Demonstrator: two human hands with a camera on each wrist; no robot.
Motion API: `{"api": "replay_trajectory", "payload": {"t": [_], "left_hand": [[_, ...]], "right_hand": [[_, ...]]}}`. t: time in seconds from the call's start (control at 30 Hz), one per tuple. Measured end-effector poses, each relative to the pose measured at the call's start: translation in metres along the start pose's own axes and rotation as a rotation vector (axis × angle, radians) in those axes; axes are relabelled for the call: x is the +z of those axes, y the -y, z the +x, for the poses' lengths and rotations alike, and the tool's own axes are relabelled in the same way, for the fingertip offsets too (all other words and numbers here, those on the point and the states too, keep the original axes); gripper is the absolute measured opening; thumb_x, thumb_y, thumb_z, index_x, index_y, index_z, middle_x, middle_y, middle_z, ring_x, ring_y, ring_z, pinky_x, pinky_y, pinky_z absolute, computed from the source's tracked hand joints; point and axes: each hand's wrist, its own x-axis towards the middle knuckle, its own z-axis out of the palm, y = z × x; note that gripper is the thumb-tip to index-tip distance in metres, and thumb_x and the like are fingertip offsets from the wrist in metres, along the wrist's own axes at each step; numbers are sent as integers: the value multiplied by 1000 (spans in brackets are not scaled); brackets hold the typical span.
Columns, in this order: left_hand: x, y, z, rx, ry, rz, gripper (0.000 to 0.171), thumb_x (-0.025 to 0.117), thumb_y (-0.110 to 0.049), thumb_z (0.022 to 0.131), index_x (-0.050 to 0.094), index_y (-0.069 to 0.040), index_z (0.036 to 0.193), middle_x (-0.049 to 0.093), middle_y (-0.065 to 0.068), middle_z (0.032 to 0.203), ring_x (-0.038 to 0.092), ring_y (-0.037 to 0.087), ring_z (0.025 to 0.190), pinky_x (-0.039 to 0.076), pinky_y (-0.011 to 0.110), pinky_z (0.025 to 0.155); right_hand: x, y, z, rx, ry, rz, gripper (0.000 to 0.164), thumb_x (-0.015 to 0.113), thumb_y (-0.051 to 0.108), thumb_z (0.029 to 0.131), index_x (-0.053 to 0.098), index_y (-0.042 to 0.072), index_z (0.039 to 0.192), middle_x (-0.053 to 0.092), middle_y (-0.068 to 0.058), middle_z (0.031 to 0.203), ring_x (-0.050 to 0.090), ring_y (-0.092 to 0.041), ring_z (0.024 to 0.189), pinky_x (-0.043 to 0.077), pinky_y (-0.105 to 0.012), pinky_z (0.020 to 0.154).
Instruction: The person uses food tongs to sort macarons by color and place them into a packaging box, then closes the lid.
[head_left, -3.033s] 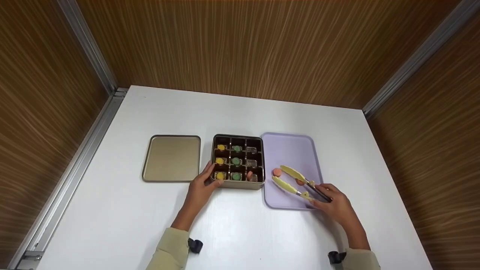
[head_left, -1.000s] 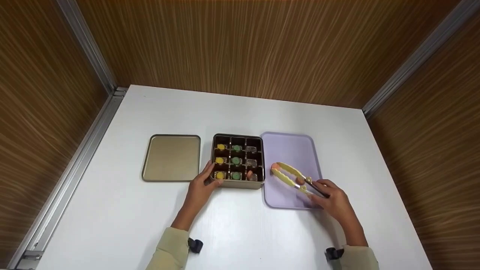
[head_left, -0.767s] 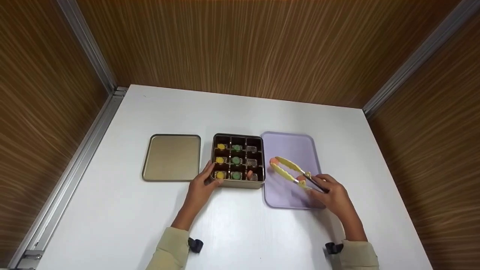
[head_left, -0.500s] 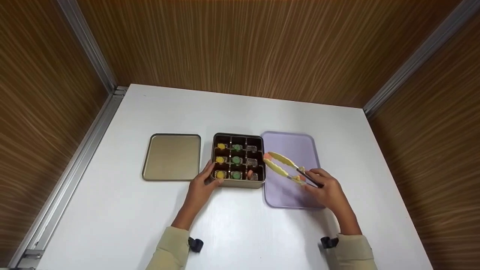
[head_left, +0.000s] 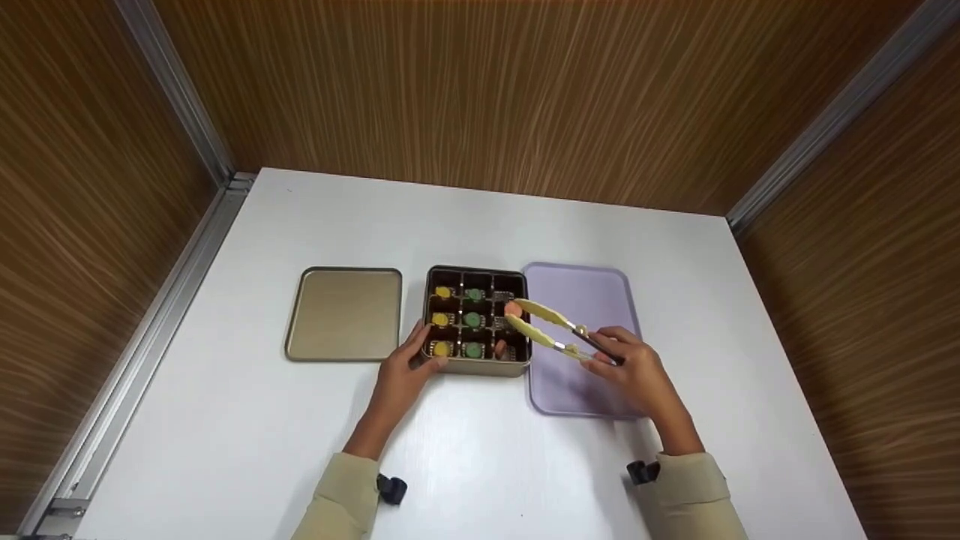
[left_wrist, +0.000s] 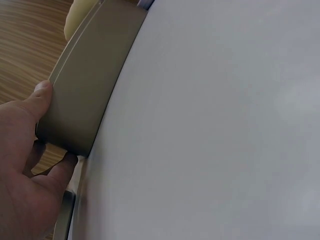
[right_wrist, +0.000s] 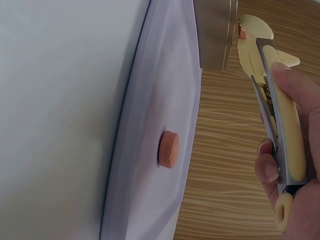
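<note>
My left hand [head_left: 397, 382] holds the near left corner of a square gold tin [head_left: 480, 368], thumb at its rim and fingers at its side. In my right hand [head_left: 637, 371] is a pair of yellow-tipped tongs [head_left: 544, 311]. Their tips pinch an orange disc [head_left: 513, 309] over the tin's right column, around the middle compartment; its height is hard to tell. Yellow pieces [head_left: 441, 319] fill the left column, and green pieces [head_left: 472, 319] the middle one. Another orange disc [head_left: 500, 349] stands tilted in the near right compartment. One more orange disc [right_wrist: 169, 149] lies on the lilac tray [head_left: 577, 390].
A flat gold lid [head_left: 345, 315] lies left of the tin on the white table [head_left: 480, 465]. The tray adjoins the tin's right side. Wood-grain panels [head_left: 480, 97] stand behind and at both sides.
The tongs have closed on an orange disc on the tray, lifted it and carried it leftward over the tin. My left hand has stayed at the tin's corner.
</note>
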Motion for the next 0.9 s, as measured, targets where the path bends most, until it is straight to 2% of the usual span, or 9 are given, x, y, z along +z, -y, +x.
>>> {"api": "replay_trajectory", "payload": {"t": [0.27,0.53,0.7,0.8,0.9], "left_hand": [[1,0,1,-2,-7,5,73,74,-45,90,42,-30,154,30,-6,165,23,25,154,28,47,122],[1,1,1,7,-13,1,70,74,-34,93,43,-26,154,31,-4,165,24,26,153,27,47,123],[1,1,1,3,-14,-5,70,75,-35,92,43,-25,154,31,-4,165,23,24,154,26,46,124],[0,1,0,10,-11,12,72,75,-39,91,43,-25,154,30,-4,165,25,24,153,32,46,121],[0,2,0,21,-8,27,75,74,-43,90,42,-24,154,30,-3,165,27,23,152,37,46,117]], "right_hand": [[3,0,0,18,7,-24,44,83,14,84,72,4,126,69,-5,119,65,-18,96,51,-10,79],[5,-2,0,24,-6,-27,45,84,12,83,71,3,125,69,-5,118,64,-18,97,49,-9,81],[5,-2,-2,39,-3,-16,46,84,12,82,71,2,125,69,-6,118,64,-16,95,50,-9,79],[4,-3,-4,34,-5,-3,46,84,11,82,71,2,125,69,-5,118,66,-20,94,51,-9,79],[3,-5,-6,30,-16,3,46,84,11,83,71,2,126,69,-4,117,65,-17,95,48,-6,80]]}}
